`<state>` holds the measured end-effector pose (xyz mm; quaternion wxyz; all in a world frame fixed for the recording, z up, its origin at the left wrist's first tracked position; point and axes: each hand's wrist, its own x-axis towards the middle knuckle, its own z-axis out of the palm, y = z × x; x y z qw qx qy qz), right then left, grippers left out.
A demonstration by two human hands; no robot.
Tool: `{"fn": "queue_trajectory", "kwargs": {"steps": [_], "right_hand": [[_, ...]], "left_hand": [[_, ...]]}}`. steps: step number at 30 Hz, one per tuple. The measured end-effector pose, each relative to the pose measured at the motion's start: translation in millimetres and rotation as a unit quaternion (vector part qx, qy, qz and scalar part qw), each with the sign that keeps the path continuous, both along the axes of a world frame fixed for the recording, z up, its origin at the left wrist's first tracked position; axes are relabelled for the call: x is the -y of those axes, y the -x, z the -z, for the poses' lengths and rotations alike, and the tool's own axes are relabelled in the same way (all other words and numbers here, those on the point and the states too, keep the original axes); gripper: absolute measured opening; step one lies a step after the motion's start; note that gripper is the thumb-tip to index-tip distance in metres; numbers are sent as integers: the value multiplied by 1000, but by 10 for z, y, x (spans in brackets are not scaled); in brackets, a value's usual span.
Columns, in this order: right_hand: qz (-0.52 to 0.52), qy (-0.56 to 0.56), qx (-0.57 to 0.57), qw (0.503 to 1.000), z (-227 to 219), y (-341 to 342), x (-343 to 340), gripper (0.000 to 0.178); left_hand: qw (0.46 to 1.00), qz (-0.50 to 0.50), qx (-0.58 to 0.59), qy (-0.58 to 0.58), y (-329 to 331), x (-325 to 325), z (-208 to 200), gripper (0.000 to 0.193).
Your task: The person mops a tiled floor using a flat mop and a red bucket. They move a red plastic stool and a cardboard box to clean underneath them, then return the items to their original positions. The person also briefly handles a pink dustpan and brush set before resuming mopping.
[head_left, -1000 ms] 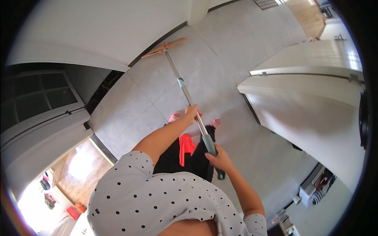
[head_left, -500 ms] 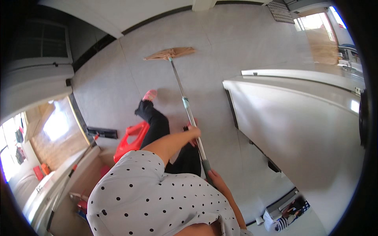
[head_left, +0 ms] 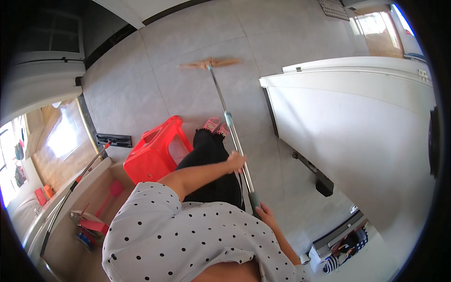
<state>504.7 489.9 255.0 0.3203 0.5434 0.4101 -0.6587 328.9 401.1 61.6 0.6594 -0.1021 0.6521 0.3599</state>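
Note:
A mop (head_left: 221,94) slants away from me, its silver pole jointed with a pale green collar. The wide, brown cloth mop head (head_left: 206,63) lies on the grey floor ahead, blurred at its ends. My left hand (head_left: 236,162) is wrapped around the pole below the collar. Lower down, my right hand (head_left: 266,214) grips the dark grey handle end, partly hidden by the pole and my dotted shirt. Both pink sandals (head_left: 212,124) stand close together, left of the pole.
A red plastic stool (head_left: 149,162) stands by my left leg. Right of me is a large white cabinet (head_left: 338,108) with a dark foot (head_left: 324,186). At left, a black flat mop (head_left: 113,140) leans near a doorway. A grey mat (head_left: 333,9) lies far right.
My feet have come together from a wide stride, and I have moved forward. The mop head sits slightly further right in view. More of the red stool shows. Both hands keep their grip.

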Motion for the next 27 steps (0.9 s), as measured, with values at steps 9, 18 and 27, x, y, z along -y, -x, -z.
{"fn": "queue_trajectory", "kwargs": {"steps": [9,18,27], "right_hand": [[-8,-73,-97,993,701,1245,331,44],[-40,-109,22,993,725,-1536,892,43],[-161,-220,-41,961,338,-187,813,48]], "left_hand": [[990,16,-139,-19,1427,-249,674,45],[898,395,-55,-184,-1095,363,638,45],[689,508,-486,-176,-585,291,1056,47]]}}
